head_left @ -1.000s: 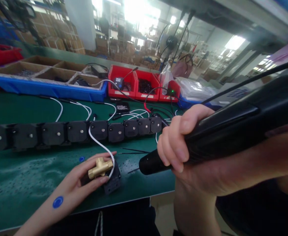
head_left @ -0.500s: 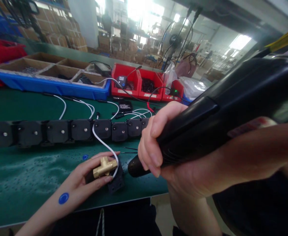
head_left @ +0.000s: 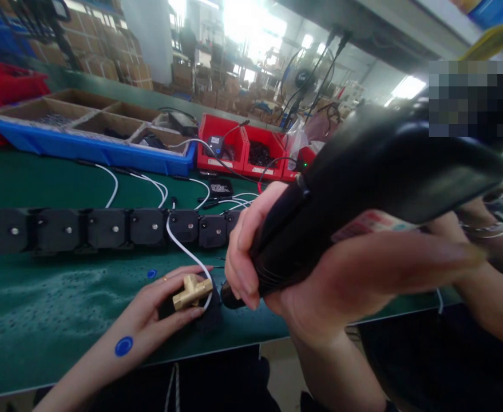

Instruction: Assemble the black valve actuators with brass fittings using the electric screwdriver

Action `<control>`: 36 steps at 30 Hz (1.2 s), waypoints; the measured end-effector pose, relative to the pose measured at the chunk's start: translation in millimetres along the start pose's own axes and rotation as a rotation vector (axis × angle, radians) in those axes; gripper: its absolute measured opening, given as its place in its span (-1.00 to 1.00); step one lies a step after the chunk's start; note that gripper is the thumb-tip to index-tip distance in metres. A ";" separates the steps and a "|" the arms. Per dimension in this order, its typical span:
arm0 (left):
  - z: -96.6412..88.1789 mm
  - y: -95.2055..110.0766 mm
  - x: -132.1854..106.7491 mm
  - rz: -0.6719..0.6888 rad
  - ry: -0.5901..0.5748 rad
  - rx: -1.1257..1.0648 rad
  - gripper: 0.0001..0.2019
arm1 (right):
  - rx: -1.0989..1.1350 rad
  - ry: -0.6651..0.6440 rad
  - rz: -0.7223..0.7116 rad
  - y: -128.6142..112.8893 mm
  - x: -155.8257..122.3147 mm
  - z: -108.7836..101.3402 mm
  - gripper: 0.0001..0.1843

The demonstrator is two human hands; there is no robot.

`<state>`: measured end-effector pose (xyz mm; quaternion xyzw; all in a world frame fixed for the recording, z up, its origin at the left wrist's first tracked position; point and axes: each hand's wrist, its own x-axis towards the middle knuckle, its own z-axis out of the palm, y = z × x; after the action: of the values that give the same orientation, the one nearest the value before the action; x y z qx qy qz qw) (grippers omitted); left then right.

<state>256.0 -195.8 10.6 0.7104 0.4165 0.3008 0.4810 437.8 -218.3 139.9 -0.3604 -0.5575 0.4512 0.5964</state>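
Observation:
My left hand [head_left: 165, 309] rests on the bench, its fingers wrapped round a black boxy unit [head_left: 210, 312] with a brass tee valve body [head_left: 193, 290] on it. A white cable [head_left: 186, 250] runs from this unit up over the row of black housings. In my right hand [head_left: 311, 286] is a black electric screwdriver [head_left: 320, 194], held slantwise close to the camera. Its dark nose [head_left: 229, 296] points at the unit's right side; whether it touches cannot be seen. Part of the unit is covered by my left fingers.
A row of black box-shaped housings [head_left: 107, 229] lies across the green bench [head_left: 62, 292]. Behind it stand a blue divided tray [head_left: 105, 150] and red bins [head_left: 221, 163] with small parts. At the right, another person's arm [head_left: 483, 274] reaches in.
The screwdriver's back end has swung left and lower in view, its nose nearer the unit. Another person's arm now shows at the right. My left hand keeps its hold.

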 end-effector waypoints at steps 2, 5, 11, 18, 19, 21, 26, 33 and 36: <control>0.2 1.0 0.5 0.006 0.008 0.005 -0.62 | 0.097 0.018 -0.005 4.7 -2.3 0.8 -0.47; 0.1 -1.4 0.7 0.012 0.017 0.000 -0.59 | 0.184 0.075 0.015 6.3 -5.8 2.3 -0.53; 0.9 -8.6 1.3 0.039 -0.009 0.010 -0.65 | 0.153 0.109 0.033 8.5 -6.6 2.4 -0.43; 1.3 -36.9 -3.3 0.072 0.001 -0.011 -0.58 | 0.169 0.224 -0.180 -6.9 -10.5 -23.2 -0.40; -1.4 -40.6 -5.2 0.074 -0.012 -0.004 -0.59 | 0.114 0.270 -0.245 -12.8 -13.2 -31.0 -0.39; -9.3 -47.2 -9.7 0.078 -0.027 0.033 -0.60 | -0.020 0.338 -0.353 -20.2 -19.4 -49.1 -0.39; -30.2 -62.3 -24.0 0.095 0.112 0.133 -0.62 | -0.412 0.212 -0.254 4.0 -30.7 -90.5 -0.46; -41.5 -56.0 -37.5 0.083 0.027 0.153 -0.47 | -1.232 -0.378 -0.004 66.5 -28.3 -91.6 -0.65; -44.7 -49.2 -33.3 0.144 -0.065 0.200 -0.41 | -1.277 -0.511 0.027 84.4 -24.6 -86.2 -0.70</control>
<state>188.4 -196.4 -20.3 0.7924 0.3765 0.2680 0.3981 512.3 -207.0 42.6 -0.5304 -0.8329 0.1123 0.1111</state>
